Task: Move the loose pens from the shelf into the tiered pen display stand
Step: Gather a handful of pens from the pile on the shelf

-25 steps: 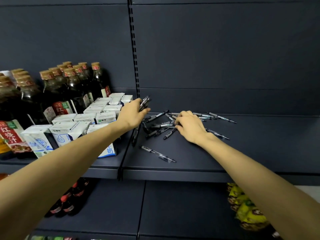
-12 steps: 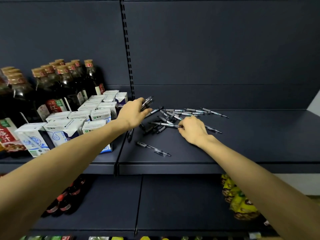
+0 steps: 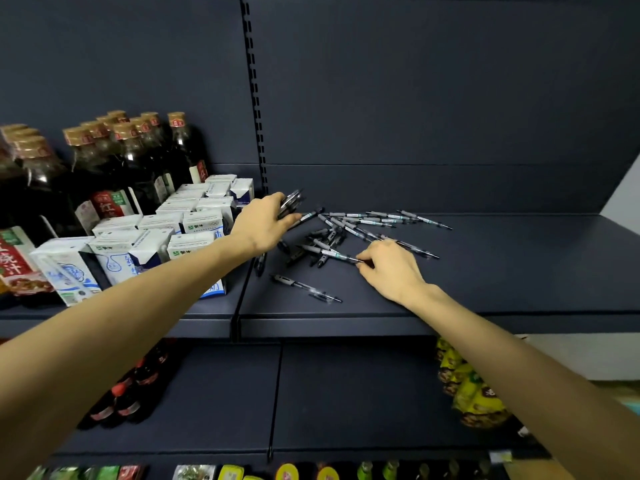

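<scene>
Dark shelf [image 3: 519, 271] right of the loose pens [image 3: 349, 226] lies bare to its edge.

Pens [image 3: 349, 230] lie in a heap at mid shelf [image 3: 519, 271], w/ one pen [image 3: 304, 287] near the front edge. Milk boxes [image 3: 194, 223] sit left, bottles [image 3: 131, 157] behind them.

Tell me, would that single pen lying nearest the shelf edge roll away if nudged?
Probably a little: the lone pen looks slim and round on a flat shelf. Its clip may stop it. It seems stiff and light, since the left hand holds several.
</scene>
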Tool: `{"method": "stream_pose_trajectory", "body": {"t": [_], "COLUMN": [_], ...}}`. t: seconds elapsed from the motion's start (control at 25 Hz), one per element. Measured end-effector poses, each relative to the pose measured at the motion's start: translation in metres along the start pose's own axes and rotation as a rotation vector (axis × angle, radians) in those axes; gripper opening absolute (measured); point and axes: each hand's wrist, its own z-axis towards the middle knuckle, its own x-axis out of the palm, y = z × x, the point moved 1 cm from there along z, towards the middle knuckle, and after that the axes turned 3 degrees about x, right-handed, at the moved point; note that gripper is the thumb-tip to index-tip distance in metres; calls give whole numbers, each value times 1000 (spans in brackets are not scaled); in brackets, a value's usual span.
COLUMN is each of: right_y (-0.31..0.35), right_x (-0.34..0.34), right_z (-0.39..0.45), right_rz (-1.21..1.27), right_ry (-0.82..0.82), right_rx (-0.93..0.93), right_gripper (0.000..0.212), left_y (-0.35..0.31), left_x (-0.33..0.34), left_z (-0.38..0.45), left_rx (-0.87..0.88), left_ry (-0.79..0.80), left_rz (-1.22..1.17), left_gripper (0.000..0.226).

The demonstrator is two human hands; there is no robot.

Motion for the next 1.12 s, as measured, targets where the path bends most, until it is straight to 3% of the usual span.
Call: {"method": "stream_pose_trajectory", "body": {"t": [0.2,0.32,0.4,0.56,0.68,0.76,0.92,1.12], "right_y": [18,46,59,52,33,29,24,8], "right_x": [-4,4,15,12,2,-1,-7,-14], "right_z": [-9,-8,-4,14,22,21,22,28], "right_rz": [140,92,-17,-126,-81,-110,-406,-437], "right_ry": [95,231,281,165,184,216,225,269], "right_rx": [130,83,61,-42,-96,-117,-194,-190], "right_gripper": [59,123,138,90,61,54,48,37], "left_y": [-4,-6,-7,-3,5,9,7,1], "left_x": [-4,-7,-7,-9,-8,-7,-6,0], "left_z": [-2,-4,-5,-7,-7,-7,-5,-1], "left_rx": [11,19,24,18,1,-6,3,11], "left_ry": [-2,-3,-2,-9,-4,9,13,27], "left_rz": [-13,-20,-21,-15,-30,-27,-23,-26], "left_gripper": [31,29,29,31,31,30,28,34]}}
